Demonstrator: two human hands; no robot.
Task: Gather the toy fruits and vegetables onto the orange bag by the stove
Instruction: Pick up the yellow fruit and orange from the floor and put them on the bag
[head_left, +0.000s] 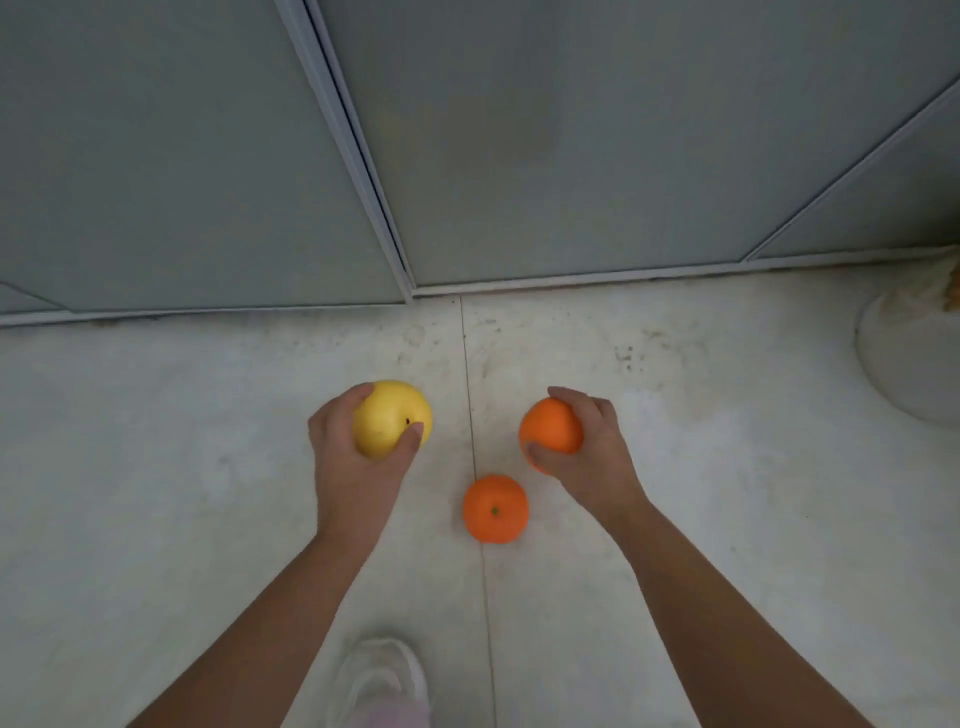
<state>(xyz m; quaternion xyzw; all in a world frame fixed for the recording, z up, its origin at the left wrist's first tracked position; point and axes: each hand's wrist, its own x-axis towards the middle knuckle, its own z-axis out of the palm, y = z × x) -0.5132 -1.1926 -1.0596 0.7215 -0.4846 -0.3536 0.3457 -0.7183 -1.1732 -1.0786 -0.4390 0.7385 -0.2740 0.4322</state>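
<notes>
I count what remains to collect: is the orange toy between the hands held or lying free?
Lying free: the orange toy rests on the floor; neither left hand nor right hand touches it.

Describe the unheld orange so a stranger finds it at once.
Follow the floor seam from the grey doors toward the shoe. The orange lies on it, between the forearms. Unlike the yellow fruit in the left hand and the other orange in the right hand, nothing grips it.
</notes>
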